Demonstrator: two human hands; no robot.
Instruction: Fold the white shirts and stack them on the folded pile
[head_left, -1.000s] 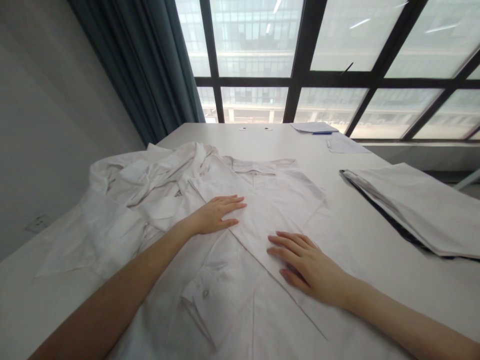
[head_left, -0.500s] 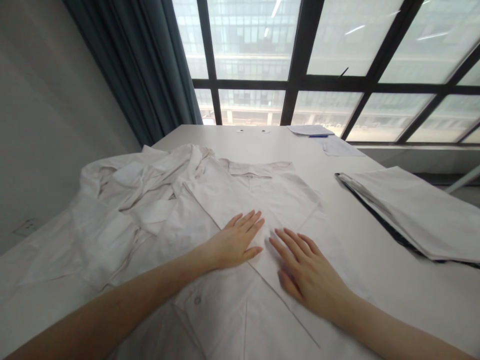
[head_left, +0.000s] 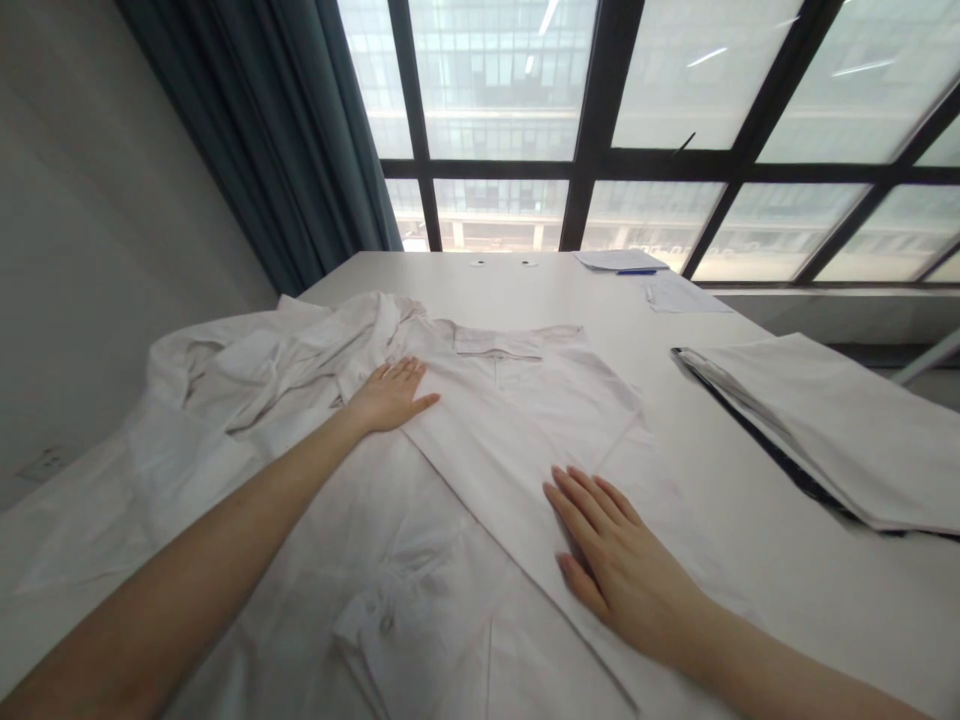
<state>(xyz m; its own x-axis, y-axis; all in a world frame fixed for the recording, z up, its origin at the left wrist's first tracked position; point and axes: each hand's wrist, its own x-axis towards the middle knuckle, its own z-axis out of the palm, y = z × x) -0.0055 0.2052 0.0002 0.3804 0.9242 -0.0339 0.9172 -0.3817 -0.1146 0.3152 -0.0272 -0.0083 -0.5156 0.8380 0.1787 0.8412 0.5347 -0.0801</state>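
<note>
A white garment (head_left: pixel 517 420), which looks like a coat or shirt, lies spread on the table in front of me. One long piece, apparently a sleeve, runs diagonally across it from upper left to lower right. My left hand (head_left: pixel 391 393) rests flat with fingers out near the top of that diagonal fold, beside a rumpled heap of the same white cloth (head_left: pixel 247 370). Lower right, my right hand (head_left: pixel 611 545) lies flat on the cloth, fingers extended and thumb apart. A button shows on the fabric below. Neither hand grips anything.
A folded white cloth over a dark-edged item (head_left: pixel 832 430) lies at the table's right. Papers (head_left: pixel 619 260) and a blue pen (head_left: pixel 637 272) are at the far end. A dark curtain (head_left: pixel 300 150) hangs left of the window (head_left: pixel 502 90), above the white table (head_left: pixel 420 270).
My left hand has slid up and left along the garment, from near the right hand to the upper fold. The cloth near the button has bunched. The right hand has barely moved.
</note>
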